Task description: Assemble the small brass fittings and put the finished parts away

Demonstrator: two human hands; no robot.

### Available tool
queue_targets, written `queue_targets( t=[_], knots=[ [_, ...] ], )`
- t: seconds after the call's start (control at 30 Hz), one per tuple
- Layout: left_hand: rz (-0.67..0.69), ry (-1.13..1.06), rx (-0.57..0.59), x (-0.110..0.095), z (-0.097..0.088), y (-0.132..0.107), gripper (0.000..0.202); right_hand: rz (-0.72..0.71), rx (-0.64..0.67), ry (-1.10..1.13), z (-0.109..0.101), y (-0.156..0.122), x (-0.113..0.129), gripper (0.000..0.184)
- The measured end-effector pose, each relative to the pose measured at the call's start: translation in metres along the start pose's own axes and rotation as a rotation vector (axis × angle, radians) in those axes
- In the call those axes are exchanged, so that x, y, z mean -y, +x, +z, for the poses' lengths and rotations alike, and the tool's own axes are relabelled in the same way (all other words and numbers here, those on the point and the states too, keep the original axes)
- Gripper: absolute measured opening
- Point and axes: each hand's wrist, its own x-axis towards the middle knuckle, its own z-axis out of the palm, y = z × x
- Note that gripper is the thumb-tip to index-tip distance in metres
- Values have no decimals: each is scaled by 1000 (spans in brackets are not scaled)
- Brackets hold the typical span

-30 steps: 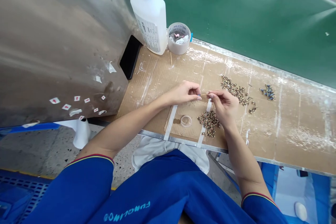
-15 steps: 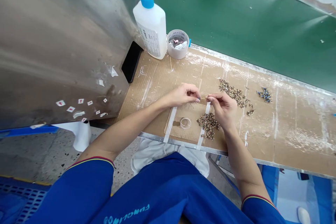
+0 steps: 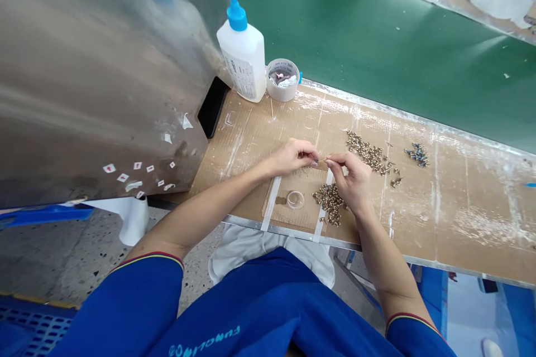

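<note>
My left hand (image 3: 296, 156) is closed in a pinch over the cardboard, on something too small to make out. Facing it, my right hand (image 3: 350, 177) pinches a thin yellowish toothpick (image 3: 322, 160), whose tip meets the fingertips of my left hand. Below the hands sits a small round clear dish (image 3: 295, 199). Close beside my right wrist lies a heap of small brass-coloured metal parts (image 3: 329, 201). Another heap of similar parts (image 3: 368, 153) spreads beyond my right hand, and a small cluster of blue-tinged parts (image 3: 417, 154) lies farther right.
A white bottle with a blue nozzle (image 3: 243, 61) stands at the back left beside a tape roll (image 3: 283, 89) holding scraps. Another toothpick (image 3: 272, 108) lies before them. A black phone (image 3: 213, 107) leans by the metal panel (image 3: 125, 78). Behind the cardboard-covered bench (image 3: 469, 217) runs a green surface (image 3: 377, 28).
The view has shifted slightly, so the bench items sit a little lower. Both hands stay together in a pinch, and the tips look slightly closer along the toothpick.
</note>
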Motion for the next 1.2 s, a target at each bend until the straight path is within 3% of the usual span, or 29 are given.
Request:
queue_targets(
  t=[0.27,0.43,0.5,0.6,0.73,0.83,0.93,1.03,1.2],
  knots=[
    [0,21,-15,-2,0,0,11,92,28,16,0,1,-1,27],
    [-37,-26,-24,-1,-1,0,7,216,-194,152,-9,0,-5,30],
    [-55,-68,-25,0,-1,0,5,215,-193,262,-14,1,-1,31],
    [-87,-178,-29,2,-4,0,7,113,54,403,-17,2,10,26],
    [-94,-296,-47,2,-7,1,9,-69,455,418,-6,0,24,25],
    [-93,-333,-51,1,-9,1,11,-109,613,405,5,-5,27,24],
    [-107,-347,-54,1,-10,1,11,-92,688,415,7,-6,24,18],
    [-115,-338,-50,-1,-10,1,12,-13,600,374,-4,0,10,22],
    [-142,-307,-50,-4,-7,0,12,257,97,-49,-29,10,-39,17]
  ],
)
